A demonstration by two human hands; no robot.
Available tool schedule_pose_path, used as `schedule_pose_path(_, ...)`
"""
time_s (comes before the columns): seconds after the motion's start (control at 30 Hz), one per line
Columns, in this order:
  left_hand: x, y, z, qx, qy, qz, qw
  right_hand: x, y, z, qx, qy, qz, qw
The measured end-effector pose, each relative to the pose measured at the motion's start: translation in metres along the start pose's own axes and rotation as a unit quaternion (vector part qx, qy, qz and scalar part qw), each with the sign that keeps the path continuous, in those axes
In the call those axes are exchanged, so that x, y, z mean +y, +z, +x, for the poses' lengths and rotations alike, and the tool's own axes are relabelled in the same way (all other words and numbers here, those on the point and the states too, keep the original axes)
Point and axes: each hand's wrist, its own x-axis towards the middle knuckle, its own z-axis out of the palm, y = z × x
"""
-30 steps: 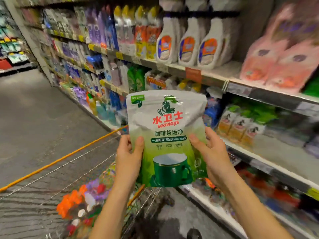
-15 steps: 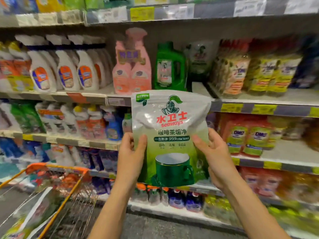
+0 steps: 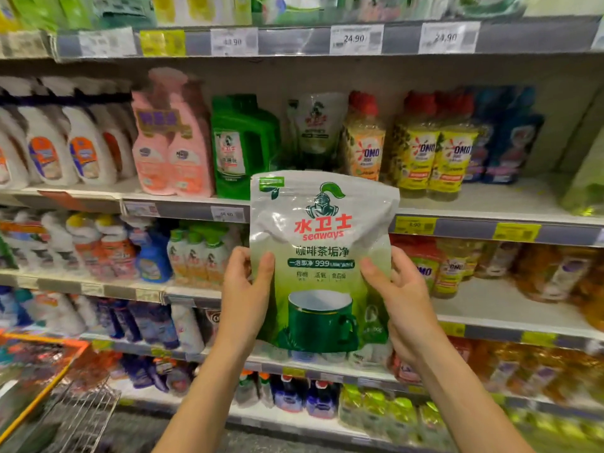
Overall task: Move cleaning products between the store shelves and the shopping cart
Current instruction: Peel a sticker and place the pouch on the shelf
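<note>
I hold a white and green stand-up pouch [image 3: 322, 243] upright in front of the shelves; it shows a knight's head, red lettering and a green cup. My left hand [image 3: 243, 295] grips its left edge, thumb across the front. My right hand [image 3: 403, 302] grips the right edge the same way. Behind the pouch, on the shelf above, stands a matching pouch [image 3: 315, 125] next to a green jug [image 3: 243, 148]. The wire shopping cart [image 3: 49, 397] with an orange rim is at the bottom left.
Store shelves [image 3: 490, 220] fill the view. White bottles [image 3: 75, 148] and pink bottles [image 3: 173, 148] stand at left, yellow OMO bottles [image 3: 434, 152] and blue bottles [image 3: 510, 145] at right. Lower shelves hold several more bottles. Bare shelf space [image 3: 496, 302] lies right of my right hand.
My view has swung from the aisle round to face the shelves, and the cart has slid to the bottom left. Both hands keep the same hold on the pouch.
</note>
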Motion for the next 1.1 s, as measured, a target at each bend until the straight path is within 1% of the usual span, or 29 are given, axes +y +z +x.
schedule_pose_path(0.1, -0.011, 0.010, 0.026, 0.004, 0.008, 0.005, 1.000, 0.011, 0.001, 0.026, 0.009, -0.020, -0.014, 1.000)
schedule_pose_path(0.2, -0.022, 0.019, 0.064, 0.004, 0.023, 0.005, 1.000, 0.021, 0.009, 0.063, 0.036, -0.046, -0.032, 0.998)
schedule_pose_path(0.4, -0.039, 0.033, 0.156, -0.045, 0.034, -0.039, 0.998, 0.038, 0.033, 0.144, 0.072, -0.105, -0.024, 0.992)
schedule_pose_path(0.43, -0.038, 0.034, 0.170, -0.067, 0.039, -0.042, 0.996, 0.040, 0.039, 0.157, 0.078, -0.116, -0.032, 0.990)
schedule_pose_path(0.53, -0.033, 0.038, 0.204, -0.176, 0.066, -0.015, 0.982, 0.039, 0.054, 0.190, 0.115, -0.161, -0.083, 0.977)
schedule_pose_path(0.57, -0.030, 0.042, 0.213, -0.197, 0.088, 0.013, 0.976, 0.038, 0.056, 0.200, 0.131, -0.174, -0.094, 0.971)
schedule_pose_path(0.63, -0.026, 0.050, 0.229, -0.209, 0.138, 0.057, 0.966, 0.035, 0.059, 0.216, 0.158, -0.197, -0.118, 0.960)
schedule_pose_path(0.7, -0.024, 0.056, 0.241, -0.190, 0.173, 0.090, 0.962, 0.036, 0.060, 0.230, 0.173, -0.214, -0.154, 0.949)
schedule_pose_path(0.8, -0.022, 0.059, 0.250, -0.139, 0.207, 0.156, 0.956, 0.037, 0.058, 0.242, 0.182, -0.229, -0.223, 0.930)
schedule_pose_path(0.9, -0.021, 0.061, 0.255, -0.085, 0.269, 0.199, 0.939, 0.033, 0.056, 0.249, 0.165, -0.248, -0.242, 0.923)
schedule_pose_path(0.97, -0.023, 0.064, 0.262, -0.063, 0.275, 0.225, 0.933, 0.033, 0.057, 0.255, 0.177, -0.258, -0.260, 0.914)
schedule_pose_path(1.0, -0.025, 0.066, 0.266, -0.053, 0.270, 0.240, 0.931, 0.035, 0.057, 0.258, 0.195, -0.259, -0.287, 0.901)
schedule_pose_path(1.1, -0.038, 0.073, 0.271, 0.001, 0.285, 0.294, 0.912, 0.043, 0.053, 0.266, 0.240, -0.258, -0.407, 0.843)
